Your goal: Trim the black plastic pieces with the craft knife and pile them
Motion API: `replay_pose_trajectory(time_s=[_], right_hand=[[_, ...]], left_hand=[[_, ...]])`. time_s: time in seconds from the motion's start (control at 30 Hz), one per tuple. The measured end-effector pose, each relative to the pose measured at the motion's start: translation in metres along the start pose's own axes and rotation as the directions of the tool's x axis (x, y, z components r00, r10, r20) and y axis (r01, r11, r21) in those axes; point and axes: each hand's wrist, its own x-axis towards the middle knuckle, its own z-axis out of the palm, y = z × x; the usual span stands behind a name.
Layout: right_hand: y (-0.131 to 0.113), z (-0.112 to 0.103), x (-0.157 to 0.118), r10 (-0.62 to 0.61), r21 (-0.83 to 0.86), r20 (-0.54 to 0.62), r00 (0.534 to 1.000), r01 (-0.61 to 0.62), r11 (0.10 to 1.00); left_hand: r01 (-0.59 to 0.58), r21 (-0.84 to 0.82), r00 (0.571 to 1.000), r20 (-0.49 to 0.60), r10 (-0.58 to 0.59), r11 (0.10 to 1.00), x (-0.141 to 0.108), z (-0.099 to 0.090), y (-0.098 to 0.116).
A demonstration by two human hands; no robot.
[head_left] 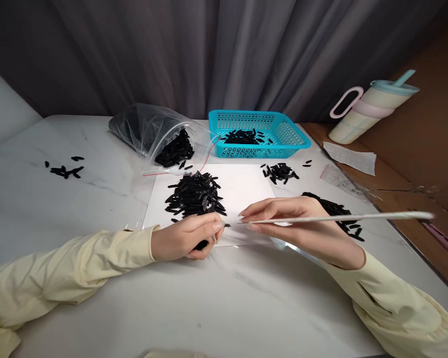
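My left hand [194,236] is closed just in front of a pile of black slivers [196,194] on a white sheet [242,184]. Black pieces show inside its curled fingers, and a small dark tip pokes out beyond the thumb. Between the thumb and fingers of my right hand [298,221] is a thin white tool [377,216], lying nearly level, its fine tip pointing left toward my left hand. The two hands are apart. Behind my right hand lies another pile of black pieces [332,209], partly hidden.
A blue basket [261,149] holding black pieces stands at the back. Left of it lies an open plastic bag [145,129] of black pieces. Small groups lie at the far left [65,171] and right [280,172]. A tumbler [373,112] stands back right.
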Motion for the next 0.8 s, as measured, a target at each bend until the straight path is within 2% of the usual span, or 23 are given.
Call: replay_pose_trajectory(time_s=[0.1,0.33,0.8], right_hand=[[-0.006,0.007,-0.005,0.082,0.120,-0.013,0.997,-0.080,0.990],[-0.002,0.017,-0.004,0.023,0.204,-0.042,0.999,-0.014,0.979],[-0.006,0.024,-0.004,0.053,0.202,-0.048,0.997,-0.042,0.978]], left_hand=[[-0.010,0.013,1.000,-0.011,0.010,1.000,-0.001,0.001,0.000],[-0.023,0.017,1.000,-0.013,0.024,1.000,-0.002,0.003,0.001],[-0.009,0.026,1.000,-0.023,0.010,1.000,-0.001,0.003,0.002]])
